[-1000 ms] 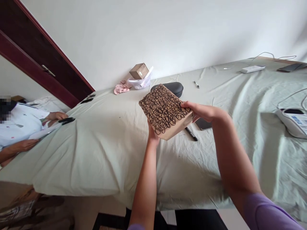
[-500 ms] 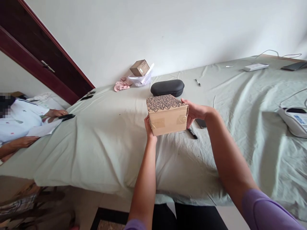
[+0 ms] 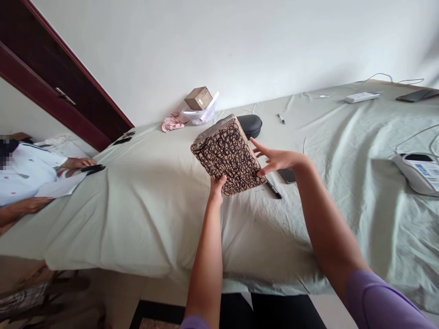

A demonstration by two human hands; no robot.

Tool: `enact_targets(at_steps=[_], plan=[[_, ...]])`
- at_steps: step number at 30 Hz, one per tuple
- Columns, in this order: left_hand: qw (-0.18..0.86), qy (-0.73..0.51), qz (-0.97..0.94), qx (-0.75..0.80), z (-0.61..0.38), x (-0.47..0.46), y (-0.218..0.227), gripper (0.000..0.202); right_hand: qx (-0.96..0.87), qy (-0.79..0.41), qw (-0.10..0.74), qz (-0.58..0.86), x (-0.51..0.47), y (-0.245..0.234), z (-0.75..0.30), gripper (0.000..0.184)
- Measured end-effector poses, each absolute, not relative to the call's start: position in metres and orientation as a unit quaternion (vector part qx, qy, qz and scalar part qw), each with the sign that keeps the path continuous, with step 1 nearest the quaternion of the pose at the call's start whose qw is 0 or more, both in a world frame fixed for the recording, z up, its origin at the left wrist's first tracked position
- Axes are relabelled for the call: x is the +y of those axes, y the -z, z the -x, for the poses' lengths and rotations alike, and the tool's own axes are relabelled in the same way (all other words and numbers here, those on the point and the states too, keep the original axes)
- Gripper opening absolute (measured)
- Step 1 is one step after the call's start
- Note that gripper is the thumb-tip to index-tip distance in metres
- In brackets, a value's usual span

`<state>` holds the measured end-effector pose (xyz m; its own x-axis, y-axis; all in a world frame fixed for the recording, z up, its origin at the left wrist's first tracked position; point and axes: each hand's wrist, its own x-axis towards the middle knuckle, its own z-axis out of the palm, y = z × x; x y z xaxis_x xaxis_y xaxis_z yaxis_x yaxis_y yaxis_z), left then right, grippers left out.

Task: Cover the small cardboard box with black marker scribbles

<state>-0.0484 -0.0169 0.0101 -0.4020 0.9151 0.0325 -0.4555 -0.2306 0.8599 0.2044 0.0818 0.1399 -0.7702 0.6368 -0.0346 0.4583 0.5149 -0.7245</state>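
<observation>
A: Where's the box?

B: Held up in the air above the bed, tilted, its scribbled face showing.

A: And the grip?

B: The left hand is closed around the lower edge and carries it. The right hand is spread wide open, with only the thumb seeming to touch the box's edge.

A: How would it handle?

B: Probably light and stiff, like cardboard. Opposite edges look like the safest place to hold it.
</observation>
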Motion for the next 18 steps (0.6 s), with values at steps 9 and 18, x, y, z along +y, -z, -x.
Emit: enact_targets(at_steps=[9,18], plan=[[0.719,-0.571,-0.343,0.199,0.039,-0.031,-0.054,0.092,-0.888,-0.365,0.165,0.226,-0.005,-0.196,-0.177,0.141],[0.688,-0.589,-0.345,0.248,0.034,-0.033,-0.053,0.092,-0.858,-0.413,0.209,0.222,-0.006,-0.195,-0.169,0.132]])
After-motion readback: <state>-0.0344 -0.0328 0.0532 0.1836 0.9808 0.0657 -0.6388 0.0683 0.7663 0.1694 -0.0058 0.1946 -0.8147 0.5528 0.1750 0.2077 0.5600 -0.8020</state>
